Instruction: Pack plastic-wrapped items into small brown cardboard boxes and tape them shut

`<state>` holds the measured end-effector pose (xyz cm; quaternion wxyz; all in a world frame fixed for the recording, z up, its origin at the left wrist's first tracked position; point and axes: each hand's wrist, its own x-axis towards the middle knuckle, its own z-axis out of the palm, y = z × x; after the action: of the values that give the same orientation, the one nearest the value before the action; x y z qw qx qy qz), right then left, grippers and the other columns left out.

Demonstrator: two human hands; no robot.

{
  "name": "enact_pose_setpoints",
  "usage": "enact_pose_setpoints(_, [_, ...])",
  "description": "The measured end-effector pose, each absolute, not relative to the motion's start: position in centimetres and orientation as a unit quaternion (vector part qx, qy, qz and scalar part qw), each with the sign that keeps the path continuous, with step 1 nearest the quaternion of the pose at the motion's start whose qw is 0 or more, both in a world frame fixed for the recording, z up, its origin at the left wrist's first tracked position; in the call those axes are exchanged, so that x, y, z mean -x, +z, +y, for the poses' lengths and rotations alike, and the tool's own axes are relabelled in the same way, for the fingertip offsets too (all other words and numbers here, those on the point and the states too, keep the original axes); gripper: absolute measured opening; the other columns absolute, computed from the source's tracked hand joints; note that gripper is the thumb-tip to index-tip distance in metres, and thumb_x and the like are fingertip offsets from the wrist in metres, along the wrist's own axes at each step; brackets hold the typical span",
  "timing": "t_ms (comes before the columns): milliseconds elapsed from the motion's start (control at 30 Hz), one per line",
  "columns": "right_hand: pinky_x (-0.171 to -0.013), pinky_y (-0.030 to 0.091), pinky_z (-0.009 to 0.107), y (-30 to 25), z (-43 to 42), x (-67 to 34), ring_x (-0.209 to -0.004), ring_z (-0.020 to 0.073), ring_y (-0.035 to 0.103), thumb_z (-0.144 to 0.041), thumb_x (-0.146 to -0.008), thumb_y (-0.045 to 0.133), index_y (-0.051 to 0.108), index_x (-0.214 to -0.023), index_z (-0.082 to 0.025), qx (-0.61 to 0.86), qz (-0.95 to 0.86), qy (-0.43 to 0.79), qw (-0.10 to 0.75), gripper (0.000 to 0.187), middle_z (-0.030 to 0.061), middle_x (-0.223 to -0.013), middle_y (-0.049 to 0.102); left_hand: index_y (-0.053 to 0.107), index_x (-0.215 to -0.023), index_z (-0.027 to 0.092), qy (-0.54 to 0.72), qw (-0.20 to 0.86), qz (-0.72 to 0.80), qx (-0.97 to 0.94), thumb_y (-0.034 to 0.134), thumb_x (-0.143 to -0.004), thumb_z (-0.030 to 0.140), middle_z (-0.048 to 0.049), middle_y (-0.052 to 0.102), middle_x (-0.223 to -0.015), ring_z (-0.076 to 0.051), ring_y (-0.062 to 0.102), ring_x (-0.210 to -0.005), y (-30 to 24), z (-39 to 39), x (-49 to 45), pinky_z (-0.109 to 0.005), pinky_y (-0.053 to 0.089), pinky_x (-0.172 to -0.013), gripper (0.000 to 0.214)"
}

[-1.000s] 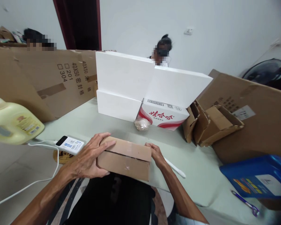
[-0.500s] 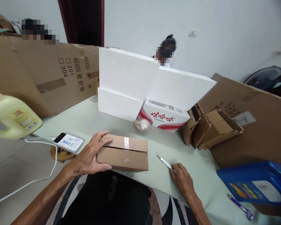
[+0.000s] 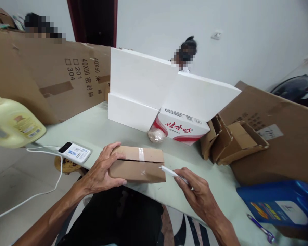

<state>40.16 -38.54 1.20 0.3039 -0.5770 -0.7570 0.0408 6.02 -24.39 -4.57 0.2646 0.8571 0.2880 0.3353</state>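
A small brown cardboard box (image 3: 141, 164), sealed with a strip of clear tape across its top, lies at the near edge of the pale green table (image 3: 97, 126). My left hand (image 3: 102, 171) grips the box's left end, fingers curled over the top and thumb on the front. My right hand (image 3: 195, 191) pinches a thin white cutter (image 3: 173, 173), whose tip touches the box's right end.
White foam boards (image 3: 143, 82) and a red-and-white carton (image 3: 182, 128) stand behind. Open brown boxes (image 3: 233, 140) sit right, a blue container (image 3: 279, 201) near right, a yellow jug (image 3: 12, 123) and a power bank (image 3: 74, 152) left. A person sits beyond.
My right hand left the box's right end, took up the white cutter from the table and brought its tip to the box. The left hand kept its hold.
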Motion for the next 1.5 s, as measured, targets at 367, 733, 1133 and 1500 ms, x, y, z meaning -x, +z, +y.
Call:
enact_pose_setpoints(367, [-0.06,0.039,0.031,5.0,-35.5,-36.5,-0.067,0.015,0.062,-0.028,-0.115,0.046,0.071,-0.106,-0.022,0.503,-0.842,-0.098,0.168,0.027,0.0006,-0.08,0.065,0.062,-0.134,0.03,0.342,0.266,0.272,-0.859,0.095,-0.079,0.038,-0.0153,0.036,-0.168,-0.043,0.039,-0.155,-4.4,-25.0,-5.8,-0.064,0.042,-0.124,0.065])
enact_pose_setpoints(733, [-0.057,0.034,0.032,6.0,-34.8,-36.0,-0.063,0.014,0.063,-0.03,-0.118,0.038,0.069,-0.09,-0.023,0.506,-0.839,-0.182,0.086,0.043,0.001,-0.076,0.067,0.056,-0.137,0.032,0.335,0.256,0.272,-0.865,0.095,-0.078,0.033,-0.0143,0.035,-0.168,-0.042,0.036,-0.155,-4.5,-25.3,-5.7,-0.065,0.041,-0.123,0.071])
enact_pose_setpoints(1133, [-0.065,0.052,0.031,-3.2,-39.5,-45.6,-0.077,0.0201,0.071,-0.042,-0.11,0.057,0.071,-0.105,-0.024,0.649,-0.683,-0.052,0.33,0.023,0.0043,-0.091,0.074,0.052,-0.144,0.032,0.324,0.264,0.28,-0.864,0.097,-0.076,0.038,-0.0171,0.038,-0.166,-0.044,0.041,-0.152,-4.0,-25.2,-5.5,-0.067,0.044,-0.121,0.081])
enact_pose_setpoints(1500, [-0.085,0.059,0.048,-12.2,-38.6,-45.3,-0.1,0.0292,0.071,-0.047,-0.11,0.053,0.073,-0.112,-0.023,0.682,-0.607,-0.128,0.387,0.031,0.0118,-0.106,0.075,0.057,-0.143,0.03,0.303,0.196,0.278,-0.89,0.079,-0.095,0.037,-0.0154,0.047,-0.164,-0.042,0.04,-0.155,-2.7,-24.4,-5.1,-0.067,0.042,-0.122,0.054])
